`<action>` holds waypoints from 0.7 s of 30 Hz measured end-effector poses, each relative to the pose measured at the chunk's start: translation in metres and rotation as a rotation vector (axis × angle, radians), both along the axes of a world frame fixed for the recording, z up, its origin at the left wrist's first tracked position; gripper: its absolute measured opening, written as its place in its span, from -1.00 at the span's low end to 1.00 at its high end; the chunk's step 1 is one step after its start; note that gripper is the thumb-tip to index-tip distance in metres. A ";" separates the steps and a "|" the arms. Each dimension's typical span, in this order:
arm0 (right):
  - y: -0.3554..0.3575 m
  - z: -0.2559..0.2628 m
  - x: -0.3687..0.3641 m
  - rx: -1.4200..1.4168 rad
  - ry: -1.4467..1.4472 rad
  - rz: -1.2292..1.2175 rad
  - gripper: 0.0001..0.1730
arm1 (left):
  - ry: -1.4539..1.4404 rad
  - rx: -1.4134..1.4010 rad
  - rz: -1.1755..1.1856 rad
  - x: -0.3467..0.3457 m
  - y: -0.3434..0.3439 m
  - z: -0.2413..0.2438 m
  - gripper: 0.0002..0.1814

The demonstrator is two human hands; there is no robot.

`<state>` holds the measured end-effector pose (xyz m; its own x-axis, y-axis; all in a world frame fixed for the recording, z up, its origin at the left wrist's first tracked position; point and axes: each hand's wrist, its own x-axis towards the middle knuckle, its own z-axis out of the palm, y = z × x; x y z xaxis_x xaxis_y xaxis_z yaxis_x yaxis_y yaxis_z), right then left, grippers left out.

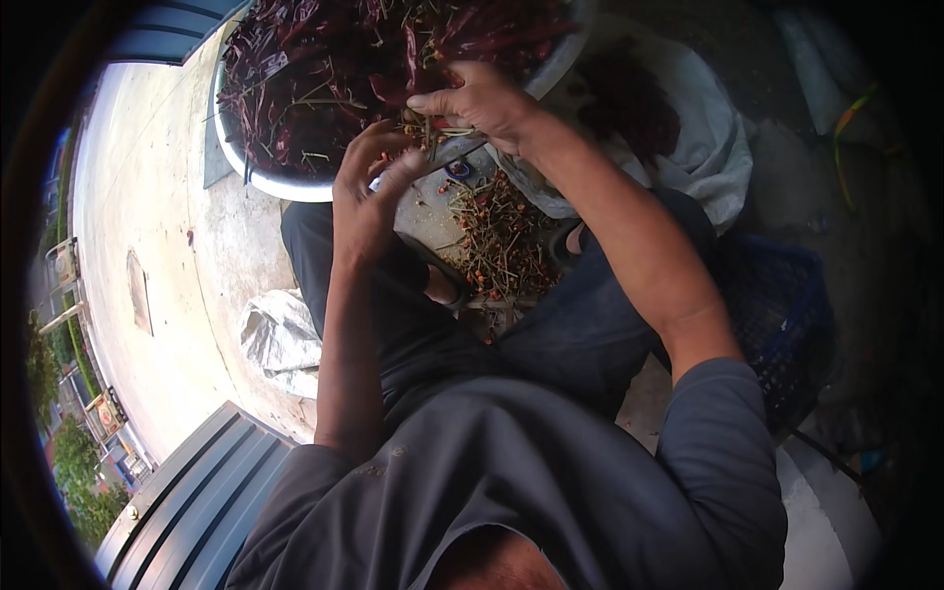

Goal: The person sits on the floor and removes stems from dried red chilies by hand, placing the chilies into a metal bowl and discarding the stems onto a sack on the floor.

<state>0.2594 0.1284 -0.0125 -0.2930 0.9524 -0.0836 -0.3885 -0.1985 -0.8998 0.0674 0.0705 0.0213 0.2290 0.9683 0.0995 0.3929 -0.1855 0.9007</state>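
A large metal basin (pixel 276 186) heaped with dried red chili peppers (pixel 295 110) stands at the top. Over its near edge, my left hand (pixel 369 188) has its fingers curled at a bunch of chili stems (pixel 426 136). From the right, my right hand (pixel 490 107) reaches to the same bunch, with red chili under its fingers. The hands are close together, and the bunch partly hides their fingertips. Below them, cut or broken stems with orange-red caps (pixel 501 243) lie in a pile on the floor between my feet. A small blue ring-shaped thing (pixel 458 170) shows beside the basin's edge.
Right of the basin, an open white woven sack (pixel 708 155) holds dark red matter. A blue plastic crate (pixel 789 317) stands by my right leg. Crumpled white sacking (pixel 276 335) lies on the concrete at left, near a grey-blue ribbed metal panel (pixel 199 509).
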 end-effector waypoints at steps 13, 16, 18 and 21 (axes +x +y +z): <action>-0.010 -0.011 -0.013 0.397 -0.855 -0.133 -0.60 | -0.594 -0.405 0.204 0.023 0.028 -0.009 -0.72; -0.011 -0.008 -0.011 0.425 -0.930 -0.161 -0.60 | -0.441 -0.185 0.195 0.032 0.022 -0.009 -0.70; -0.014 -0.003 -0.009 0.491 -0.966 -0.178 -0.62 | -0.454 -0.211 0.198 0.028 0.025 -0.008 -0.75; -0.021 0.012 -0.006 0.710 -0.931 -0.364 -0.71 | -0.435 -0.294 0.176 0.017 0.035 -0.001 -0.79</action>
<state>0.2534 0.1074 -0.0008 -0.1058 0.8858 0.4518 0.5303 0.4346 -0.7279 0.0845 0.1059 0.0206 0.0596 0.9895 -0.1314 -0.0243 0.1330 0.9908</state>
